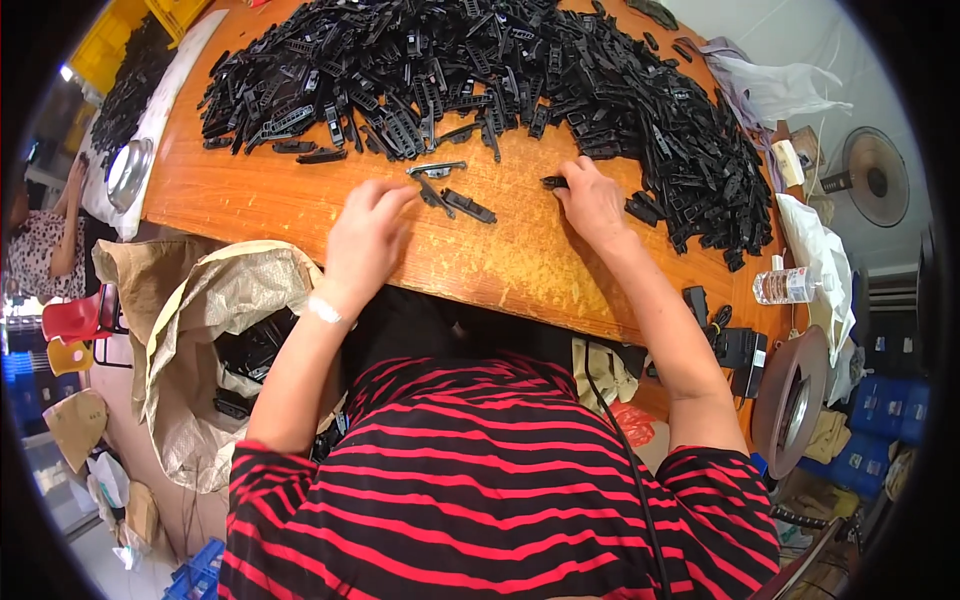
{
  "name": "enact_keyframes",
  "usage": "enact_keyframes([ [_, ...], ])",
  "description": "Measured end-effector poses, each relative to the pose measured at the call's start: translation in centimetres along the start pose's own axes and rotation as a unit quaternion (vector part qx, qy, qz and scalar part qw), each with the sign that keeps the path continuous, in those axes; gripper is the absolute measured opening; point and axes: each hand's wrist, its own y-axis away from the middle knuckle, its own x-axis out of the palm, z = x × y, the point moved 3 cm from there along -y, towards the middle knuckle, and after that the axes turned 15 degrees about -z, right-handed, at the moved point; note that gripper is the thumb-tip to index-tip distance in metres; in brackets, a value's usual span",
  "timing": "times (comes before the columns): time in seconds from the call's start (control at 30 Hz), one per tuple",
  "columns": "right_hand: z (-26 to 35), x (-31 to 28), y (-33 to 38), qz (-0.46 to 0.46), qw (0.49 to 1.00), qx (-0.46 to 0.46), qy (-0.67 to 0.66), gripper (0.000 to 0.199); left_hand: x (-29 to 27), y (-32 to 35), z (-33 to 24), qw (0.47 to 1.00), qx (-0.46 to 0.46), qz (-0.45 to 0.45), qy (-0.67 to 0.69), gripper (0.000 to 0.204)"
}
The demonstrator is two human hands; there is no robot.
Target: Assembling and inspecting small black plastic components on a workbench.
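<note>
My right hand (595,203) pinches a small black plastic part (553,182) between thumb and fingertips, just above the wooden table (500,262). To its left, my left hand (366,238) hovers near the table's front edge, its loosely curled fingers a little apart and nothing visible in them. Beside those fingertips lie a few loose pieces: a long black plastic part (469,207), another dark part (433,197) and a shinier strip (437,169). Beyond both hands spreads a large heap of black slotted plastic parts (400,75), which curves down the table's right side.
An open woven sack (185,375) with black parts inside stands left of my left forearm. A plastic bottle (785,286) lies at the table's right edge, near a black device (740,350) and a round fan-like object (792,400). Another person (50,240) sits at far left.
</note>
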Motion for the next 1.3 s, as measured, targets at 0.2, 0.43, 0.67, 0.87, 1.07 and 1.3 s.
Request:
enact_keyframes([
  [0.2,4.7,-1.3,3.0,-0.009,0.987,-0.037,-0.157,0.016,5.0,-1.7,1.3,0.997,0.066,0.046,-0.012,0.031],
  [0.43,10.4,0.6,5.3,0.013,0.984,-0.067,-0.167,0.021,4.0,-1.6,0.8,0.991,0.058,0.098,-0.074,0.022],
  [0.67,12.2,1.1,4.9,0.009,0.982,-0.038,-0.187,0.036,3.7,0.5,2.4,0.990,-0.118,0.071,0.016,0.022],
  [0.87,13.0,-0.1,4.8,-0.050,0.941,0.010,-0.334,0.045,4.9,1.4,-1.3,0.722,-0.517,0.003,0.459,0.016],
  [1.07,12.4,0.1,5.0,-0.069,0.930,0.083,-0.352,0.045,5.1,0.7,-4.4,0.645,-0.555,-0.051,0.522,0.014],
  [1.3,10.6,0.5,5.1,0.003,0.881,0.156,-0.446,0.027,4.7,1.1,-3.7,0.706,-0.519,-0.040,0.481,0.023],
])
